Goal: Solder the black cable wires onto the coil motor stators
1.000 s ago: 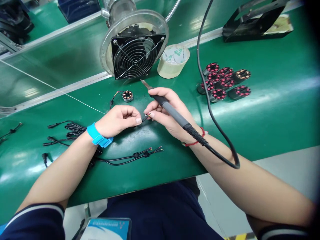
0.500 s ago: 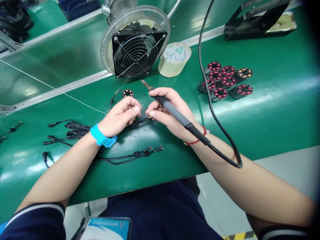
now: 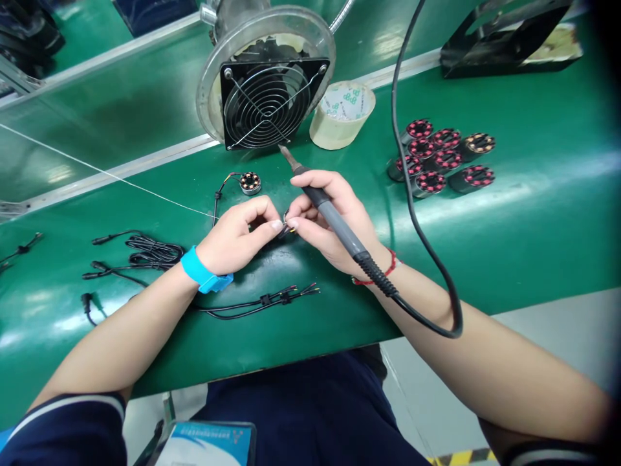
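Left hand (image 3: 237, 236), blue wrist strap (image 3: 201, 270) attached: fingers drawn in narrow against the thumb, beside the coloured wire ends (image 3: 290, 229); whether they grip these is too small to tell. Right hand (image 3: 352, 210), red bracelet: one soldering iron (image 3: 337, 226) held slantwise under the forefinger, the thumb and other fingers pinching the same wire ends between the two hands, above the green counter (image 3: 339, 310). Iron tip (image 3: 287, 156): pointing away, just before the black fan (image 3: 266, 107) with wire guard. Beyond the left hand: one small stator (image 3: 250, 184) with a lead. Nearer the person: a cable pair (image 3: 242, 305), ends bared. Left: coiled black cables (image 3: 152, 249). Far right: a cluster of wound stators (image 3: 431, 158), the black iron cord (image 3: 394, 110) passing across them in view. Beside the fan: one roll of clear tape (image 3: 342, 120). Hazards, as judged: a turn of the right wrist could swing the tip, if hot, onto the left fingers or the stator lead; a snagged cord could tug the iron askew; so slight a pinch could let the fine wires slip or splay.
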